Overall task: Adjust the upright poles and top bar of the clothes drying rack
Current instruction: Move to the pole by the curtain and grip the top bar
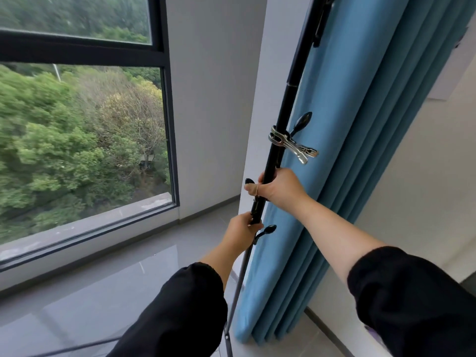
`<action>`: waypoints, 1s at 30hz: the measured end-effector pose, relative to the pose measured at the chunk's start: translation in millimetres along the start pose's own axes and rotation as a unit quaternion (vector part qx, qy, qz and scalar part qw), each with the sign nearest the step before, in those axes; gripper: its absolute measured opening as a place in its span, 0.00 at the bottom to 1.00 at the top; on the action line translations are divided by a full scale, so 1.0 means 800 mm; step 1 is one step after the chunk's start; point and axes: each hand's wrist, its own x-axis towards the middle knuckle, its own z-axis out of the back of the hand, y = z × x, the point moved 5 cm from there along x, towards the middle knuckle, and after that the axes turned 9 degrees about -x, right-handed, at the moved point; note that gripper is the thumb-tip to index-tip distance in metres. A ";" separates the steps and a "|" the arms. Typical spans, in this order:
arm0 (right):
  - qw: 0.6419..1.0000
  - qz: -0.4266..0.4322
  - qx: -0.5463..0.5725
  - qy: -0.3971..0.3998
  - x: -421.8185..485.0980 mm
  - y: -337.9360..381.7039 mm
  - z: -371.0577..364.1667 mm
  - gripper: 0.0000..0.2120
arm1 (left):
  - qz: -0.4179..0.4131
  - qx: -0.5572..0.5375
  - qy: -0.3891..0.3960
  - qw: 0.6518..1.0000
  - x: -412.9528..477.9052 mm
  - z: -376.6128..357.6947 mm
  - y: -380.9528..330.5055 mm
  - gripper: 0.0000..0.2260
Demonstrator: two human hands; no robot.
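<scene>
A black upright pole [293, 83] of the drying rack runs from the floor up past the top of the view, in front of a blue curtain. My right hand [279, 188] is wrapped around the pole at mid height. Just below, my left hand [243, 231] grips the pole at its black joint collar [256, 210]. A metal clip [291, 144] is clamped on the pole above my right hand. Small black hook knobs [302, 122] [268, 230] stick out from the pole. The thinner grey lower section [238, 282] drops to the rack's foot. No top bar is visible.
The blue curtain [360, 150] hangs directly behind the pole, beside a white wall column [260, 99]. A large dark-framed window [82, 140] fills the left, with trees outside. Glossy grey floor tiles [103, 284] lie below. A thin rack leg [77, 347] crosses the floor at bottom left.
</scene>
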 end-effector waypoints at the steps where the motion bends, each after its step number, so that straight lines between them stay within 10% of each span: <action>1: 1.000 0.003 0.004 0.003 0.018 -0.006 0.001 0.16 | 0.006 -0.003 -0.006 1.000 0.017 -0.001 -0.002 0.02; 14: 0.998 0.034 0.018 0.052 0.188 -0.055 -0.011 0.17 | 0.067 0.012 -0.060 0.996 0.185 0.002 0.001 0.06; 30: 0.981 -0.032 -0.190 -0.005 0.086 -0.029 0.036 0.29 | 0.010 0.088 -0.085 0.992 0.069 0.068 -0.091 0.10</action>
